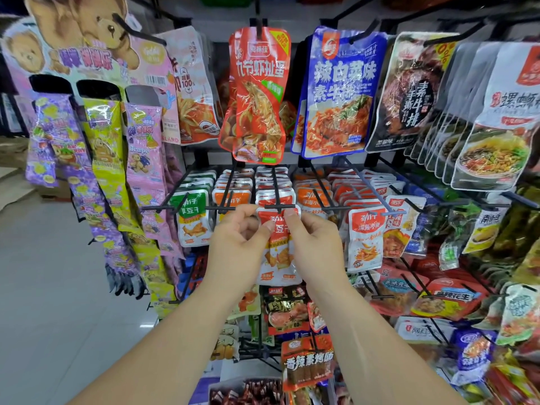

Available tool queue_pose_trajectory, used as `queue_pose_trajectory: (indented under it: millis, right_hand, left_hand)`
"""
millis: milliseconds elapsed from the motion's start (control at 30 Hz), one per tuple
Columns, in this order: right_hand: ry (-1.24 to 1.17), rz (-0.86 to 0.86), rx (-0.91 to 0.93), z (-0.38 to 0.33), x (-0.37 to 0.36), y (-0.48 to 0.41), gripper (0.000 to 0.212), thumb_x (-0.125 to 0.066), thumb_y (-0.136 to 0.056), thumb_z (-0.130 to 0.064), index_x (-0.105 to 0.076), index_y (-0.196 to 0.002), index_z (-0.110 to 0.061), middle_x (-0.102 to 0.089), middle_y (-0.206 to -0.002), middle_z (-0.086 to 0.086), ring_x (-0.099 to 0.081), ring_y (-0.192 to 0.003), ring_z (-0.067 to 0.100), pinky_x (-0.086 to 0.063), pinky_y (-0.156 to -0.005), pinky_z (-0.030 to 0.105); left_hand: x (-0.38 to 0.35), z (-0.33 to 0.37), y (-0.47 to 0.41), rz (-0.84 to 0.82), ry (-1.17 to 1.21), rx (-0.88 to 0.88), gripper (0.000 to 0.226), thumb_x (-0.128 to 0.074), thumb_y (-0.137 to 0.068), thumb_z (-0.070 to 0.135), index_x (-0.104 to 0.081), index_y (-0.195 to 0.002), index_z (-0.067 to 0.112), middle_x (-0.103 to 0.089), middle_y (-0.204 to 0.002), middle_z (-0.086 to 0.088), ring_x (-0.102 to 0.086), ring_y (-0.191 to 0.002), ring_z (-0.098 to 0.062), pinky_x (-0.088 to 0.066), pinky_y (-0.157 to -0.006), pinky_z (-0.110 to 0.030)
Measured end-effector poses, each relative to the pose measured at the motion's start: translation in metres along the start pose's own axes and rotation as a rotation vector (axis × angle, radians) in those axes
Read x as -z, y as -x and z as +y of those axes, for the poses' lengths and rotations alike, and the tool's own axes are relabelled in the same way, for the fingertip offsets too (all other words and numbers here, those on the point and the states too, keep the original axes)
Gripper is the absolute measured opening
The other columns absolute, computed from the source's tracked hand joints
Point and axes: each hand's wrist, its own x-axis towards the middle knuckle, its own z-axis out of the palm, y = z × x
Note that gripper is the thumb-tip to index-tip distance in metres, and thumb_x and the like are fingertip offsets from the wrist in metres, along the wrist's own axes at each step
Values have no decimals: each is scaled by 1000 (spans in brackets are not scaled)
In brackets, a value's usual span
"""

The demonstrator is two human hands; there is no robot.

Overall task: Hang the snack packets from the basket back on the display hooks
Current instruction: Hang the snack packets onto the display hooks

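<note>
A small red and white snack packet (279,249) hangs just below the tip of a black display hook (280,206) in the middle row. My left hand (239,244) pinches its upper left corner and my right hand (314,244) pinches its upper right corner. The packet's top edge sits right at the hook's crossbar. Behind it on the same hook hang several matching red packets (274,194). The basket is out of view.
Hooks to the left carry green packets (191,220) and orange ones (230,197); to the right hang fish snack packets (365,238). Large bags (257,95) hang above, candy strips (108,176) at the left, more packets below. Tiled floor (58,287) lies left.
</note>
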Motion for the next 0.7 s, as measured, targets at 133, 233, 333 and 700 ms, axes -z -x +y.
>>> queue_pose_trajectory:
  millis: [133, 233, 333, 700]
  right_hand:
    - [27, 11, -26, -4, 1, 0, 54, -59, -104, -37, -33, -62, -14, -24, -49, -11, -25, -50, 12, -24, -56, 30]
    - [39, 19, -18, -5, 1, 1, 57, -59, -104, -34, -29, -58, -18, -22, -45, -13, -23, -47, 9, -22, -54, 30]
    - [82, 33, -12, -6, 1, -1, 59, -61, -102, -33, -28, -55, -19, -23, -44, -12, -22, -46, 9, -22, -53, 30]
    - [47, 94, -45, 0, -4, -9, 53, -66, -94, -39, -41, -56, -12, -35, -56, 13, -31, -54, 23, -29, -54, 35]
  left_hand:
    - [0, -1, -4, -8, -7, 3, 30, -71, -98, 16, -58, -92, 43, -67, -78, -4, -56, -63, -11, -51, -67, -40]
    - [1, -1, -2, -12, 17, 13, 25, -72, -98, 16, -62, -91, 38, -67, -69, -2, -53, -58, -17, -51, -64, -43]
    - [1, -3, -2, -4, 36, 34, 21, -73, -97, 16, -64, -87, 33, -63, -63, 0, -51, -55, -23, -49, -60, -44]
    - [-3, -3, -5, 25, 115, 67, 19, -66, -101, 16, -65, -83, 12, -56, -49, 9, -47, -42, -6, -42, -46, -23]
